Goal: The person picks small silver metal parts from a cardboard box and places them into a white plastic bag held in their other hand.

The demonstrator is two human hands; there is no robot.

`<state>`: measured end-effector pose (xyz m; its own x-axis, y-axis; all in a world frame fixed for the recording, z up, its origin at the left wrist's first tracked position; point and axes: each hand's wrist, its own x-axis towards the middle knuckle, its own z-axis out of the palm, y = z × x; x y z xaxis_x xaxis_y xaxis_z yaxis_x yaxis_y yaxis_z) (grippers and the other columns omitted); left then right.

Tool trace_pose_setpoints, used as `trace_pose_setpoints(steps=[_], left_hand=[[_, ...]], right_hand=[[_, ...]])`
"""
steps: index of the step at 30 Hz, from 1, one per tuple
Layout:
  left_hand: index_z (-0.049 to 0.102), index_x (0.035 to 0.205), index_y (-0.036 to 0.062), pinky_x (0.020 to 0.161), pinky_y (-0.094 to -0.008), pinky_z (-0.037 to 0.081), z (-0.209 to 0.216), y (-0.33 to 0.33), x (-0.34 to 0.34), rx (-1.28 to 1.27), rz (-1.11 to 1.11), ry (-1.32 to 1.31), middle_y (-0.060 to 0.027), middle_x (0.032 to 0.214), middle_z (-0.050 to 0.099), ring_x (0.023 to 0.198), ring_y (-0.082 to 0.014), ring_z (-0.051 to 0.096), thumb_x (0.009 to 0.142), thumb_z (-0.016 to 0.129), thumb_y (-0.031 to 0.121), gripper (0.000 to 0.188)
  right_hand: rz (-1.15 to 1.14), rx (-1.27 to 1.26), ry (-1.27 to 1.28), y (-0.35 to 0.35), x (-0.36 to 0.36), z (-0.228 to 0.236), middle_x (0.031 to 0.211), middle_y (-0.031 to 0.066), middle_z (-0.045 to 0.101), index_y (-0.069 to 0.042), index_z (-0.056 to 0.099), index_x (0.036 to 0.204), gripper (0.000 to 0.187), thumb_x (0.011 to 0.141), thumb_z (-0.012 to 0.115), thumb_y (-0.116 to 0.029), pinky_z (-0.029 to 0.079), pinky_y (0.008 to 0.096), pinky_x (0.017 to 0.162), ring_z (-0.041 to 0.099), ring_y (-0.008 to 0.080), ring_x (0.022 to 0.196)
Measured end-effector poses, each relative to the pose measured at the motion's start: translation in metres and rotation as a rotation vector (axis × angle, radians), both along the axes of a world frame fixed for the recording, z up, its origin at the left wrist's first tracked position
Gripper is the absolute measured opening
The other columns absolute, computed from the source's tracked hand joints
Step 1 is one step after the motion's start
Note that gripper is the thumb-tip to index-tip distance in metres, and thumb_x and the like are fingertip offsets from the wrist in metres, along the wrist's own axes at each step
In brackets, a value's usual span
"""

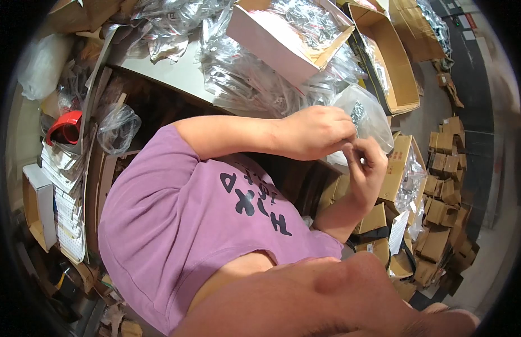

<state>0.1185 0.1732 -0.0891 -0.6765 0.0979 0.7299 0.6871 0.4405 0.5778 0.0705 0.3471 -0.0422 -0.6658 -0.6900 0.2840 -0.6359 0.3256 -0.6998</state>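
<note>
Left hand (pixel 319 132) and right hand (pixel 370 168) meet, fingertips pressed together; I cannot tell what they pinch. Adjacent translucent bag (pixel 378 115) contains metallic parts (pixel 358 111); white box (pixel 272 46) contains shiny pieces (pixel 308 22).

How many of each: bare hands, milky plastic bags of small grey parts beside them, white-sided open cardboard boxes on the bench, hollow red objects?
Bare hands: 2
Milky plastic bag: 1
White-sided open cardboard box: 1
Hollow red object: 1
Total: 5

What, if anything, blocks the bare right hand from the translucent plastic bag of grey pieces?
Nothing visible blocks the bare right hand from the translucent plastic bag. The bare left hand overlaps its lower left side; contact is unclear.
</note>
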Motion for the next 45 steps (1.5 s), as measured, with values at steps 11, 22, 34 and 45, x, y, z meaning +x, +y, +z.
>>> trace_pose_setpoints(steps=[11, 22, 34, 45], left_hand=[[0.065, 0.079, 0.0076, 0.063, -0.0346, 0.052, 0.089, -0.105, -0.069, -0.382, 0.285, 0.463, -0.0085, 0.075, 0.064, 0.071, -0.0265, 0.064, 0.075, 0.064, 0.017, 0.01], [0.069, 0.082, 0.0054, 0.059, -0.0381, 0.047, 0.086, -0.212, -0.062, -1.017, 0.163, -0.691, -0.0102, 0.073, 0.066, 0.067, -0.0242, 0.063, 0.064, 0.076, 0.028, 0.03], [0.065, 0.084, 0.003, 0.061, -0.0348, 0.047, 0.093, -0.219, -0.061, -0.998, -0.02, -0.617, -0.0099, 0.072, 0.065, 0.063, -0.0239, 0.06, 0.081, 0.054, 0.013, 0.015], [0.055, 0.085, 0.0019, 0.065, -0.0311, 0.046, 0.114, -0.21, -0.043, -0.759, 0.233, -0.554, -0.0068, 0.075, 0.058, 0.071, -0.0193, 0.056, 0.076, 0.059, 0.004, 0.01]], right_hand=[[-0.228, -0.263, -0.226, 0.004, -0.031, -0.019, 0.08, 0.0092, 0.065, 0.005, 0.064, 0.093, 0.015, 0.079, 0.068, 0.001, 0.048, 0.0218, 0.066, 0.061, 0.0117, 0.074], [-0.085, 0.634, 0.238, -0.002, -0.055, -0.037, 0.099, 0.0237, 0.061, 0.002, 0.06, 0.1, 0.03, 0.073, 0.066, -0.007, 0.046, 0.0421, 0.081, 0.058, 0.0397, 0.093], [-0.09, 0.683, 0.241, -0.005, -0.056, -0.033, 0.089, 0.021, 0.063, -0.002, 0.063, 0.097, 0.028, 0.071, 0.068, -0.013, 0.047, 0.0431, 0.077, 0.06, 0.0372, 0.087], [-0.044, 0.69, 0.177, -0.011, -0.057, -0.022, 0.085, 0.0239, 0.061, 0.0, 0.063, 0.091, 0.024, 0.069, 0.065, -0.008, 0.046, 0.0426, 0.074, 0.058, 0.0411, 0.084]])
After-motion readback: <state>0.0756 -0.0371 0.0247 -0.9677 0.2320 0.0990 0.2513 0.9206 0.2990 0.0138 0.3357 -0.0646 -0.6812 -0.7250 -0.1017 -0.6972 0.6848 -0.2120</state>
